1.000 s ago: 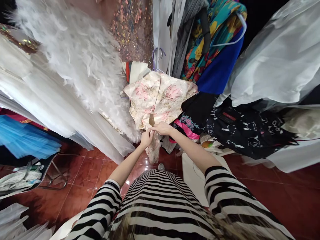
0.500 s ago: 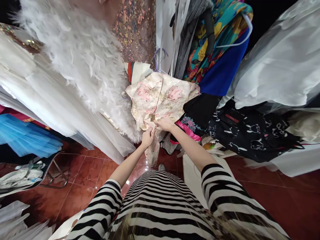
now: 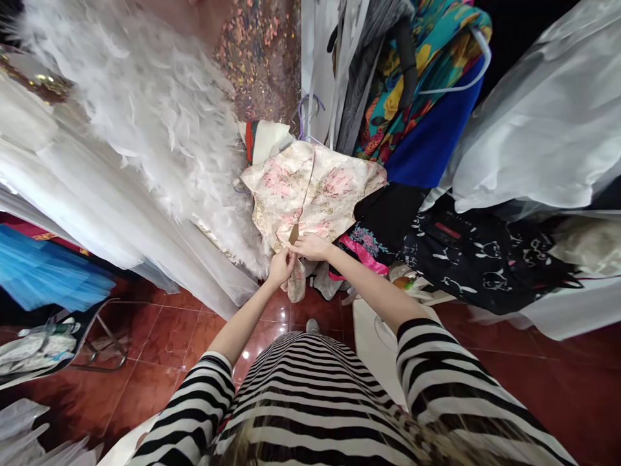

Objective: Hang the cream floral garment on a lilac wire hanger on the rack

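A cream garment with pink flowers (image 3: 334, 184) hangs in front of me on a purple hanger (image 3: 301, 116), its front edges meeting down the middle. At its lower edge my left hand (image 3: 282, 266) is closed, fingers pinching the fabric. My right hand (image 3: 310, 246) is closed on the same hem just to the right, the fingertips of both hands nearly touching. Above them a small gap between the front edges shows something brown. A loose end of the floral cloth (image 3: 295, 283) dangles below my hands.
White feathers (image 3: 160, 116) and white tulle (image 3: 97, 188) crowd the left. A blue garment (image 3: 431, 142), a black printed cloth (image 3: 485, 252) and white satin (image 3: 538, 123) hang at right. Beneath my right arm stands a white seat (image 3: 376, 343). The floor (image 3: 169, 340) is red tile.
Both hands have shifted slightly left and stay on the hem. The gap above them looks taller, and the dangling floral cloth has drawn up shorter.
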### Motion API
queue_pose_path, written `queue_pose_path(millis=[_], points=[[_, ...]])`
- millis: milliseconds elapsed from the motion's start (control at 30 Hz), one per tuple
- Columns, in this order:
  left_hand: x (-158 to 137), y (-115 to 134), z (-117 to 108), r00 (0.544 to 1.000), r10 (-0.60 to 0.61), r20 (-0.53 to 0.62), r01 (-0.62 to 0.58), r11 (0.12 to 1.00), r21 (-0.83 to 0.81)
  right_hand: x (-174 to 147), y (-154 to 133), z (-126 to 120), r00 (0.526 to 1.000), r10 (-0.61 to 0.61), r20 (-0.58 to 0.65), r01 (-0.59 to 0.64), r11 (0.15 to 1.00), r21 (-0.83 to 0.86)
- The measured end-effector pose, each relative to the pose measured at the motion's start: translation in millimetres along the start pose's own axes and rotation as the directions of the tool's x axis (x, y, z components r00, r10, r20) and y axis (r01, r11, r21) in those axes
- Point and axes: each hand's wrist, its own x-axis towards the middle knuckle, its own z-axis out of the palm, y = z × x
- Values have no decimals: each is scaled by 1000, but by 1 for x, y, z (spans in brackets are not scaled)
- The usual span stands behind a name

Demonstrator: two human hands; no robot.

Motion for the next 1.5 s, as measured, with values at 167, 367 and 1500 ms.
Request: queue_pose_path(millis=[167, 367, 1500], points=[[-15, -6, 0, 1000, 26, -3, -26, 999, -37, 1, 10, -5, 986, 144, 88, -146, 989, 15], [-18, -12, -1, 996, 23, 87, -27, 998, 51, 3, 14, -11, 949, 301, 93, -302, 953, -3], [34, -6, -19, 996, -89, 3, 89, 995, 51, 29, 17, -3, 996, 25, -88, -25, 1000, 1]])
